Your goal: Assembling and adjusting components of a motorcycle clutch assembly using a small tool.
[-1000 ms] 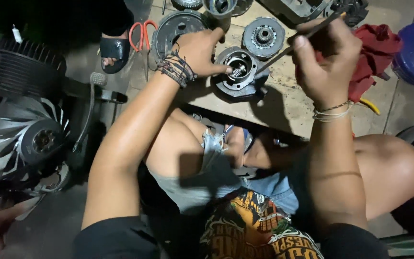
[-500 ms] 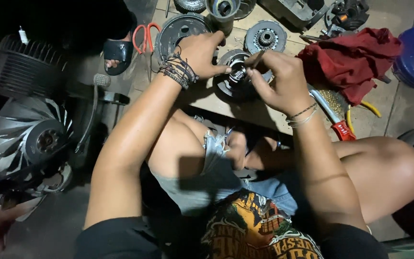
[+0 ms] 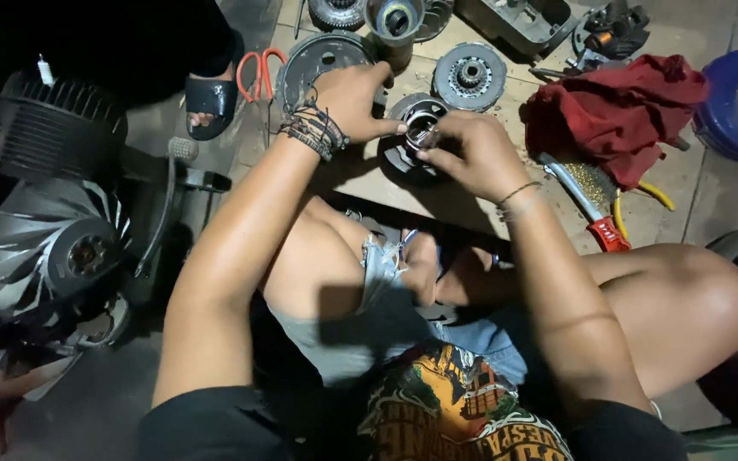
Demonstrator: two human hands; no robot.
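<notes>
Both hands meet over one round metal part (image 3: 416, 137), and between them they cover much of it: only its upper rim and a dark hollow centre show, so its full shape cannot be made out. It looks grey and greasy, ring-shaped, and sits on the pale board (image 3: 369, 183) directly under the fingertips. The left hand (image 3: 354, 102) lies curled over its left edge, fingers pressing down on the rim, a stack of braided bands at the wrist. The right hand (image 3: 470, 152) pinches something small at the part's centre; what it pinches is hidden by the fingers.

Beyond the hands lie more round pieces: one toothed disc (image 3: 470, 75) just past the right hand, one large dark plate (image 3: 318, 61) behind the left hand, and a cylinder (image 3: 390, 21) cut off by the top edge. One pair of red-handled scissors (image 3: 260, 72) lies to the left of the left hand. To the right of the right hand are one red rag (image 3: 625, 115) and one red-handled wire brush (image 3: 582, 201), its bristles partly under the rag. Far left of the left arm, one finned fan housing (image 3: 49, 256) sits in shadow, its details dim.
</notes>
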